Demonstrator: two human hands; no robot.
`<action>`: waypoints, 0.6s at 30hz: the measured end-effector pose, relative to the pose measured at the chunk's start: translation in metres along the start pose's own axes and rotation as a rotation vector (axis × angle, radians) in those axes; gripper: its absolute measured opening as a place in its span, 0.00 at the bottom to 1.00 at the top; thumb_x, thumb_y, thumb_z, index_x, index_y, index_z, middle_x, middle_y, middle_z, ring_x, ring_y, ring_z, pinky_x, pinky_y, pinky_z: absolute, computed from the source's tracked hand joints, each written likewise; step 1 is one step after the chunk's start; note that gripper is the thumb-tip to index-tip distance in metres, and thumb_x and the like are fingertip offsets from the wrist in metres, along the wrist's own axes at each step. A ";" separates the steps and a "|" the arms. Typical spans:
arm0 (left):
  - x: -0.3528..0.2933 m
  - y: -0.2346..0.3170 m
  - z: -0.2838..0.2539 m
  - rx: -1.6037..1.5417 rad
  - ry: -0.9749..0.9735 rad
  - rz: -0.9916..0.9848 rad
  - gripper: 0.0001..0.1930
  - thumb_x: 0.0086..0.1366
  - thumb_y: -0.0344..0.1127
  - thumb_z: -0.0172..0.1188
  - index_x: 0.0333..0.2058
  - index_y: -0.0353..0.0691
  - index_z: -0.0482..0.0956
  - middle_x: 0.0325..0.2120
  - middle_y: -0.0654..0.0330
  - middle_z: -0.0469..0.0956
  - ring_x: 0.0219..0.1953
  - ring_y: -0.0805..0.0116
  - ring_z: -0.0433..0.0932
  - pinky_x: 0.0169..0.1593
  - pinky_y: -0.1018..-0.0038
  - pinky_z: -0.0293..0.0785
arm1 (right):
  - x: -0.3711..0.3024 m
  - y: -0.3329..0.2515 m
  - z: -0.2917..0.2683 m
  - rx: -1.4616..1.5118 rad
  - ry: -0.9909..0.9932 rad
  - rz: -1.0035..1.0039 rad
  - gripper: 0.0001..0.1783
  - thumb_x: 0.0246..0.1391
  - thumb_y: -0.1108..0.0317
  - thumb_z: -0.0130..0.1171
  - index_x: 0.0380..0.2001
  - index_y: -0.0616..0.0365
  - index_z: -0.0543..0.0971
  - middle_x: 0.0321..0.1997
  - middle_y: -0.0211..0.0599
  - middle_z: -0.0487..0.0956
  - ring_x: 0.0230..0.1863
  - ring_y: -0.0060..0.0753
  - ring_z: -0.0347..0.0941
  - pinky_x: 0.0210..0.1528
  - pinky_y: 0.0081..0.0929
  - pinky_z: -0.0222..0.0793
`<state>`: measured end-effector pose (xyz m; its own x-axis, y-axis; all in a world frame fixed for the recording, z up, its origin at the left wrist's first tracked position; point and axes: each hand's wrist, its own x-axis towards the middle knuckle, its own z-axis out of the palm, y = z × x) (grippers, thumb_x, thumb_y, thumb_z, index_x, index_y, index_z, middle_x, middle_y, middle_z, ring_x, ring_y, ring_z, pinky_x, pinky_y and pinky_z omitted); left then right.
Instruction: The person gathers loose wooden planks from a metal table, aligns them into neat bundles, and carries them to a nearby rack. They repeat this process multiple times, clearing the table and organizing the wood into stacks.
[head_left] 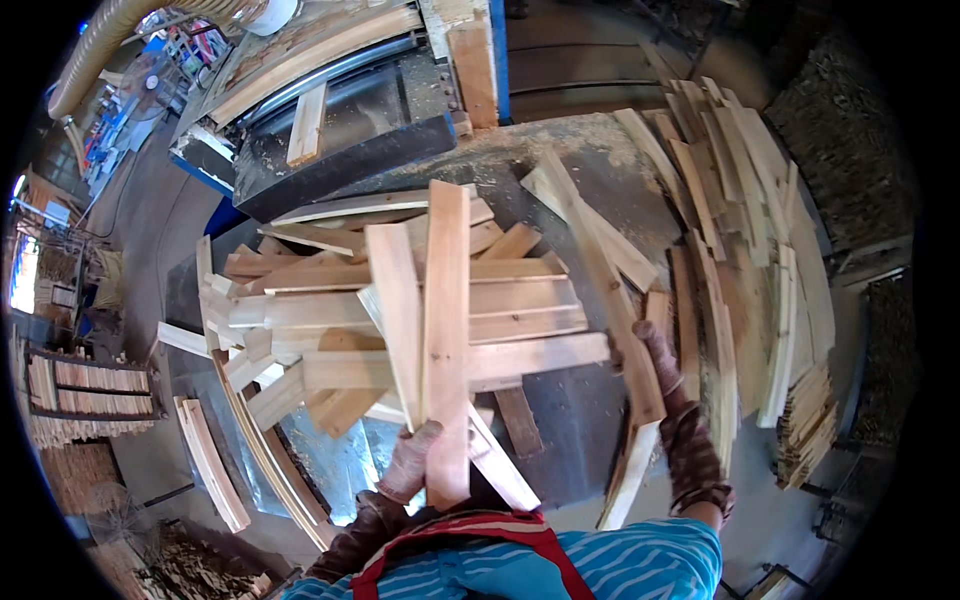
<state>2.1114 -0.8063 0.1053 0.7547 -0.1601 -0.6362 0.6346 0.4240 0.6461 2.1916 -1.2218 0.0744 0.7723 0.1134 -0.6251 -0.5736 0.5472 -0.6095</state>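
My left hand (410,462), in a pale glove, is closed around the near end of a light wooden board (397,300). A second, longer board (446,330) stands against it, its lower end beside my fingers. Both point away from me over a loose heap of boards (410,300). To the right, my gloved right hand (660,358) grips the right edge of a long, knotty board (615,295) that slants away to the upper left. The fingers' far side is hidden behind that board.
A machine with a metal roller and dark bed (340,130) stands at the far left, one short board (307,125) lying on it. More boards (735,190) pile up along the right. Stacked strips (90,395) stand at the left, and a ribbed hose (85,70) hangs above.
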 end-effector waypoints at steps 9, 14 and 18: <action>-0.082 0.027 -0.024 0.058 -0.004 0.163 0.21 0.70 0.44 0.59 0.55 0.36 0.79 0.47 0.61 0.82 0.45 0.75 0.80 0.50 0.77 0.75 | -0.093 0.111 0.111 0.383 -0.600 -0.005 0.44 0.41 0.48 0.65 0.57 0.68 0.70 0.42 0.41 0.78 0.31 0.37 0.75 0.30 0.36 0.73; -0.097 0.016 -0.073 -0.014 -0.030 0.263 0.24 0.70 0.49 0.59 0.55 0.37 0.77 0.43 0.60 0.82 0.45 0.73 0.80 0.51 0.71 0.76 | -0.132 0.157 0.202 0.401 -0.808 0.122 0.47 0.43 0.50 0.63 0.61 0.73 0.67 0.52 0.57 0.78 0.41 0.51 0.80 0.45 0.49 0.77; -0.111 0.010 -0.122 -0.200 -0.013 0.323 0.28 0.69 0.55 0.58 0.57 0.39 0.75 0.49 0.57 0.79 0.48 0.69 0.79 0.52 0.69 0.77 | -0.145 0.203 0.271 -0.102 -0.534 0.126 0.27 0.53 0.59 0.62 0.51 0.68 0.77 0.43 0.46 0.83 0.37 0.39 0.80 0.42 0.31 0.77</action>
<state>2.0139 -0.6753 0.1308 0.9136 -0.0009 -0.4067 0.3196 0.6200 0.7165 2.0369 -0.9022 0.1735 0.7118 0.5917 -0.3784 -0.6736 0.4224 -0.6065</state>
